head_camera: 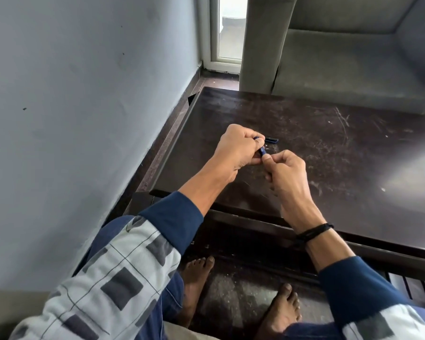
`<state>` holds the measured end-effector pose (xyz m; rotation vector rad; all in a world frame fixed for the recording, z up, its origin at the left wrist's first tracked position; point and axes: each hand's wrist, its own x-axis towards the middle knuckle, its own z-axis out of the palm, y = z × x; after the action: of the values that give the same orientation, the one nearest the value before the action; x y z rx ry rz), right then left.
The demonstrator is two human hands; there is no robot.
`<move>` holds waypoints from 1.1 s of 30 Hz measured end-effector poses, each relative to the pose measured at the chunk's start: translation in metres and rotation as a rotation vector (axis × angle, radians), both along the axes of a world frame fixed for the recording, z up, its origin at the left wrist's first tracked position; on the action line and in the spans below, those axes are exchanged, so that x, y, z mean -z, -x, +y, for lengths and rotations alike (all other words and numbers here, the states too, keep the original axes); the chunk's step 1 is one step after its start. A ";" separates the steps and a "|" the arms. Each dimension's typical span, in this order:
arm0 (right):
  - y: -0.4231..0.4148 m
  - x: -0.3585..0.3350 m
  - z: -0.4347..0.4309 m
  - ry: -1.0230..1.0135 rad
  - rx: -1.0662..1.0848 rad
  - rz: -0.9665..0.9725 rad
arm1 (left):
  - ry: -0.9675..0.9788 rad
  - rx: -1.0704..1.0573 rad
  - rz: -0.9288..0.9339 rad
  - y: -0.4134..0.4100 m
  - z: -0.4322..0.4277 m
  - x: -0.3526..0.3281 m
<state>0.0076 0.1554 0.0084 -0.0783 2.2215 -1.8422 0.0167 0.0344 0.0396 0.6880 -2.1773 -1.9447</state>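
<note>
Dark, scratched table [341,163] under your hands: your left hand [238,146] curls round a blue pen [261,150], and your right hand [286,170] pinches its near end. A dark piece [271,139], probably the cap, lies on the table just beyond, so the pen seems part-dismantled, with work left.

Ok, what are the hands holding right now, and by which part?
A small blue stick-like item with white print, held at both ends: the left hand grips the far end, the right hand pinches the near end.
</note>
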 end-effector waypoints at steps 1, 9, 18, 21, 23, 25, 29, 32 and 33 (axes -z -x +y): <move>0.000 0.000 0.000 0.001 0.002 -0.006 | 0.002 0.001 0.000 0.000 0.000 0.000; -0.005 0.002 -0.002 0.090 0.030 -0.076 | 0.093 0.011 0.016 0.000 -0.002 -0.003; 0.001 0.004 0.000 0.131 -0.091 -0.255 | 0.275 -0.140 0.061 0.013 -0.040 -0.006; 0.005 0.003 0.002 0.179 0.017 -0.266 | 0.528 0.041 -0.083 0.013 -0.045 0.000; 0.008 0.003 0.005 0.186 0.082 -0.252 | 0.740 0.187 -0.245 0.011 -0.037 0.002; 0.011 0.003 0.008 0.196 0.125 -0.246 | 0.906 0.269 -0.341 0.007 -0.027 0.004; 0.013 0.003 0.010 0.271 0.133 -0.227 | 1.006 0.353 -0.401 0.004 -0.018 0.013; 0.015 0.005 0.010 0.249 0.147 -0.197 | 1.028 0.392 -0.446 0.003 -0.018 0.017; 0.016 0.005 0.010 0.245 0.149 -0.188 | 1.025 0.380 -0.438 0.004 -0.017 0.016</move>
<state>-0.0083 0.1655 0.0037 0.2125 1.9138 -2.0977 0.0130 0.0171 0.0234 0.5349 -3.2499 -0.5131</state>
